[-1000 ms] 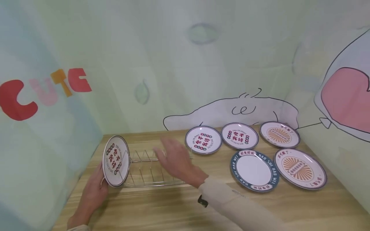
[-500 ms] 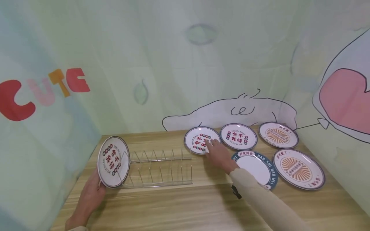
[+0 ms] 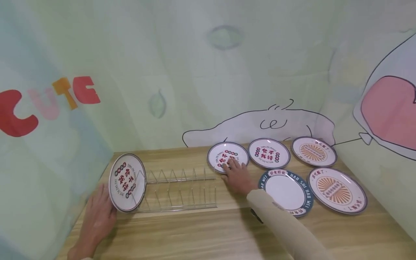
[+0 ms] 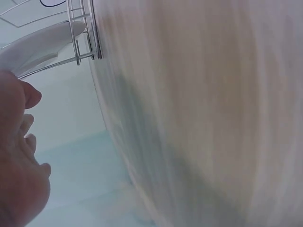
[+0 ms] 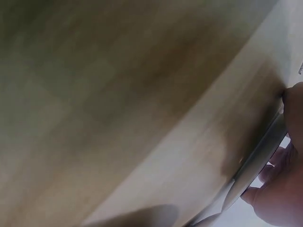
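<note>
A white plate (image 3: pixel 126 182) with red characters stands tilted on edge at the left end of a wire dish rack (image 3: pixel 177 208). My left hand (image 3: pixel 97 215) is beside that plate's lower left rim, its fingers extended and loose. In the left wrist view, the thumb is close to the plate's underside (image 4: pixel 45 43) and the other fingers hold nothing. My right hand (image 3: pixel 238 178) is at the near rim of a flat white plate (image 3: pixel 218 156) with the same print. Its fingers lie over the plate's face and its thumb is at the edge, pinching the rim (image 5: pixel 258 158).
To the right lie a second red-character plate (image 3: pixel 269 153), a teal-rimmed plate (image 3: pixel 286 195), and two sunburst plates, one behind (image 3: pixel 314 151) and one nearer (image 3: pixel 338 190). A printed cloth wall (image 3: pixel 146 122) borders the wooden table (image 3: pixel 182 238).
My right hand has moved right from above the rack to the flat plate and taken its near rim. My left hand has loosened from the rack's left end, its fingers straightening.
</note>
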`<state>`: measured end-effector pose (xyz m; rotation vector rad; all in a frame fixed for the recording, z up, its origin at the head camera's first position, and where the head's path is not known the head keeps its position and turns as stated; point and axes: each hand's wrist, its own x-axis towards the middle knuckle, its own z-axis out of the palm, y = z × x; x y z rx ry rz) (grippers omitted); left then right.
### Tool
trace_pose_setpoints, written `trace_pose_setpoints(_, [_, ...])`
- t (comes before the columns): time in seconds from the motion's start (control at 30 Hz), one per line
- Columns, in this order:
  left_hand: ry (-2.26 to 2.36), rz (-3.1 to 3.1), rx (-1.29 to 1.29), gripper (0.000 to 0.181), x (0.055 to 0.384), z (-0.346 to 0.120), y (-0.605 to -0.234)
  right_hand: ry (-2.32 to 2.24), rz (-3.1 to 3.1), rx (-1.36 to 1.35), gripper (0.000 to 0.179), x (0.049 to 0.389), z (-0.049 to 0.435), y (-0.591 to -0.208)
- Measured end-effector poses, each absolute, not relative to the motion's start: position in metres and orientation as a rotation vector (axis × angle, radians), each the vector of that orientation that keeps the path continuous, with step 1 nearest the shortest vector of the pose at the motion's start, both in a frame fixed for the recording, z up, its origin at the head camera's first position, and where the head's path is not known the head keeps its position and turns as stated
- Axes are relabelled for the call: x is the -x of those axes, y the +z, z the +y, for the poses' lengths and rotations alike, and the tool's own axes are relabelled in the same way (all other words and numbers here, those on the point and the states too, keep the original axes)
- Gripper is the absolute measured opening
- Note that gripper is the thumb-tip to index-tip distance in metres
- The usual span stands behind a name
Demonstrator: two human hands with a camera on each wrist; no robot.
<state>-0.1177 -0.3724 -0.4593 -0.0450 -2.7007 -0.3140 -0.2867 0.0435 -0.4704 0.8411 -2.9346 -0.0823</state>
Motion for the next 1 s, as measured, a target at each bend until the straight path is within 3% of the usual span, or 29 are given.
trace_pose_setpoints(0.6, [-0.167,-2.686,0.016,0.067,0.122,-0.364,-0.448,-0.140,-2.895,-0.748,0.045,0.288,0.049,-0.468])
trace_pose_setpoints(1.0, [-0.174,-2.690,0.014,0.070,0.110,-0.370,-0.451,-0.160,-2.846,-0.912,0.039,0.281,0.049,-0.469])
